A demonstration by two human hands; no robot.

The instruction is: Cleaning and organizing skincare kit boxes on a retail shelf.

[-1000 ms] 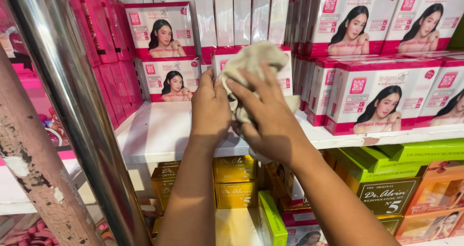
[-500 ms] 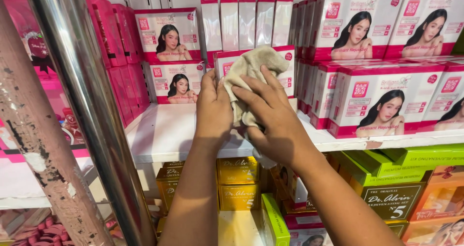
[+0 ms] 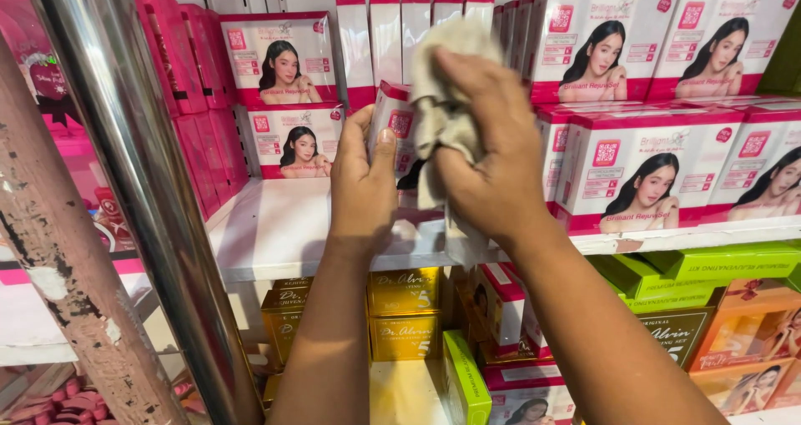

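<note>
Both hands have risen since half a second ago, and the pink-and-white cardboard box [image 3: 392, 129] that was pressed low against the stack is now standing clear in front of the row, above the white shelf [image 3: 275, 225]. Left hand [image 3: 363, 183] is gripping the box's left side, thumb up its front and fingers curled behind it, while the right hand [image 3: 488, 154] is pressing a crumpled beige cloth [image 3: 446, 100] onto the box's face, fingers bunched together over the fabric. Wiping well here probably means keeping the box steady with the left grip and drawing the cloth flat across each panel, rather than dabbing with a wad. Matching boxes with a printed portrait [image 3: 642, 171] are standing just beside it on the right, near enough for a wide stroke to knock.
</note>
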